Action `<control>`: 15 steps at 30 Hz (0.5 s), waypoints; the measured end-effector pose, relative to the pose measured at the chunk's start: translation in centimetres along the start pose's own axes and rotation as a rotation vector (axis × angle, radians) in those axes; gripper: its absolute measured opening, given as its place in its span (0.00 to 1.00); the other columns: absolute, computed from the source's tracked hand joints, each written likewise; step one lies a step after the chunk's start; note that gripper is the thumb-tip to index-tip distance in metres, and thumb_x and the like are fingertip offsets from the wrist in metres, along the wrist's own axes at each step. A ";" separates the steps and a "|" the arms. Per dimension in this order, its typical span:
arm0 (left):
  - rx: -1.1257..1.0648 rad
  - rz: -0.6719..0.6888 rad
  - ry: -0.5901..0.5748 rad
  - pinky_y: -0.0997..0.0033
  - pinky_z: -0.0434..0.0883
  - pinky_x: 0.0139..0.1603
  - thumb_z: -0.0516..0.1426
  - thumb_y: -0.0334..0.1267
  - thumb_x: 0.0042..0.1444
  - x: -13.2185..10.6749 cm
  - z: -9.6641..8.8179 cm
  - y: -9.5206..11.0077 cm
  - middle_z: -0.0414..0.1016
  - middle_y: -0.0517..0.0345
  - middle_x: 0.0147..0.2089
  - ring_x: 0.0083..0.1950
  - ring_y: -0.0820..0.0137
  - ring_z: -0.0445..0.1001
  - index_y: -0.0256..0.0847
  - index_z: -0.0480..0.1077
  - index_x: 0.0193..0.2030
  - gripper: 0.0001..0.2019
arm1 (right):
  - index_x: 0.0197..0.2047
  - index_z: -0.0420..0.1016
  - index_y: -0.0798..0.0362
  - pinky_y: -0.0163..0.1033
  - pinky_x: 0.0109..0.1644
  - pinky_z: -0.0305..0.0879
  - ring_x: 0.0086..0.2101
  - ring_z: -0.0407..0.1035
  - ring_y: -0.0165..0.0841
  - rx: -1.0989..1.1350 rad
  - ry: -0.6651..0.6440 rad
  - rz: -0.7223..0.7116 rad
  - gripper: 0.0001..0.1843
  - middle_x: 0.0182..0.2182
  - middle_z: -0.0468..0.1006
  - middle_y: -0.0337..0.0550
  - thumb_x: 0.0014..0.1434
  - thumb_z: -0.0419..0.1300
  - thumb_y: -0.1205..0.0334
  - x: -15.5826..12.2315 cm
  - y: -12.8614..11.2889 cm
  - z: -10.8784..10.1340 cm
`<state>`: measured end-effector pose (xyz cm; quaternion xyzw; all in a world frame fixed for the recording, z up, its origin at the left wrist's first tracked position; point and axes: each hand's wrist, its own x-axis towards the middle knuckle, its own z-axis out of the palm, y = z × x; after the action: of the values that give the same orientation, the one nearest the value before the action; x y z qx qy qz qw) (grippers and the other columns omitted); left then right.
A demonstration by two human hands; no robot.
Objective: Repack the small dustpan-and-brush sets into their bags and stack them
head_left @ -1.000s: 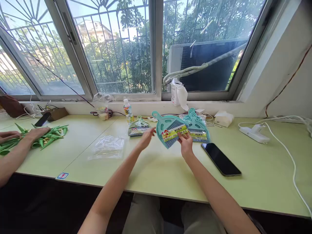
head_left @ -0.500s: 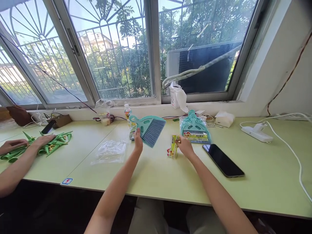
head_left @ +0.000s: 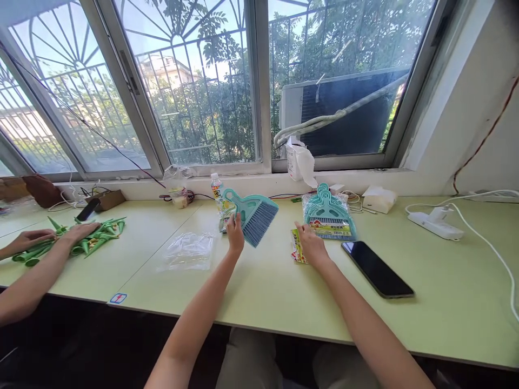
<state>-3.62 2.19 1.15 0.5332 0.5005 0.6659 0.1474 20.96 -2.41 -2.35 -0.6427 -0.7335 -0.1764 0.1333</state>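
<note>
As the left grip (head_left: 235, 233) holds it, the dustpan set (head_left: 259, 220) juts right

The dustpan set (head_left: 248, 206) is teal, its bristles (head_left: 260, 224) grey-blue. The card (head_left: 296, 249) is yellow-green with red patches (perhaps flowers; too small to tell). The stacked sets (head_left: 324, 202) match that teal. The tabletop (head_left: 263, 294) is pale yellow-green, the phone (head_left: 377, 269) black, the cones (head_left: 96, 246) green.
</note>
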 end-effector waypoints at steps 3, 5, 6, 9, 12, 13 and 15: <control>0.149 0.082 0.016 0.67 0.64 0.42 0.44 0.53 0.63 -0.6 -0.2 0.7 0.75 0.50 0.38 0.41 0.64 0.72 0.39 0.70 0.45 0.23 | 0.66 0.50 0.50 0.41 0.40 0.66 0.46 0.67 0.43 0.023 0.133 -0.015 0.33 0.52 0.66 0.56 0.59 0.54 0.70 0.1 -0.4 -0.3; 0.279 0.160 0.028 0.68 0.63 0.38 0.42 0.52 0.64 -1.2 -0.5 1.5 0.75 0.50 0.36 0.38 0.64 0.72 0.38 0.70 0.48 0.23 | 0.63 0.55 0.50 0.43 0.45 0.64 0.47 0.66 0.42 0.101 0.221 -0.043 0.28 0.51 0.68 0.54 0.61 0.51 0.70 0.0 -1.2 -0.7; 0.352 0.216 0.023 0.68 0.63 0.36 0.42 0.51 0.64 -1.6 -0.6 1.9 0.75 0.50 0.34 0.36 0.64 0.73 0.38 0.69 0.49 0.22 | 0.62 0.58 0.50 0.43 0.46 0.64 0.47 0.67 0.42 0.174 0.272 -0.048 0.24 0.50 0.68 0.53 0.62 0.50 0.68 -0.1 -1.6 -1.1; 0.537 0.480 -0.093 0.68 0.61 0.34 0.44 0.48 0.64 -3.2 -0.7 3.1 0.76 0.50 0.31 0.32 0.64 0.74 0.37 0.69 0.49 0.20 | 0.57 0.62 0.51 0.40 0.45 0.65 0.45 0.68 0.38 0.485 0.416 -0.049 0.18 0.48 0.70 0.50 0.66 0.48 0.59 -0.4 -3.3 -2.2; 0.595 0.763 -0.253 0.67 0.62 0.35 0.47 0.46 0.62 -5.0 -0.5 4.0 0.78 0.51 0.31 0.32 0.64 0.75 0.37 0.70 0.48 0.18 | 0.50 0.66 0.51 0.38 0.39 0.66 0.39 0.69 0.35 0.734 0.479 -0.026 0.15 0.43 0.71 0.47 0.64 0.51 0.53 -0.7 -4.5 -2.9; 0.601 0.822 -0.282 0.67 0.63 0.35 0.48 0.46 0.61 -5.4 -0.3 4.1 0.78 0.51 0.32 0.32 0.65 0.76 0.38 0.70 0.48 0.18 | 0.46 0.68 0.51 0.38 0.36 0.66 0.36 0.68 0.34 0.789 0.489 -0.004 0.14 0.40 0.71 0.46 0.63 0.52 0.53 -0.7 -4.7 -3.0; 0.609 0.879 -0.311 0.67 0.63 0.35 0.49 0.45 0.61 -6.0 -0.1 4.4 0.79 0.51 0.33 0.32 0.65 0.76 0.38 0.69 0.49 0.17 | 0.39 0.69 0.51 0.36 0.33 0.66 0.31 0.67 0.31 0.884 0.504 0.039 0.11 0.36 0.71 0.43 0.61 0.54 0.52 -0.8 -4.9 -2.9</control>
<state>0.07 -4.27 1.39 0.8023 0.3731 0.4034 -0.2331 16.15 -4.89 -0.49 -0.4759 -0.6710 0.0040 0.5685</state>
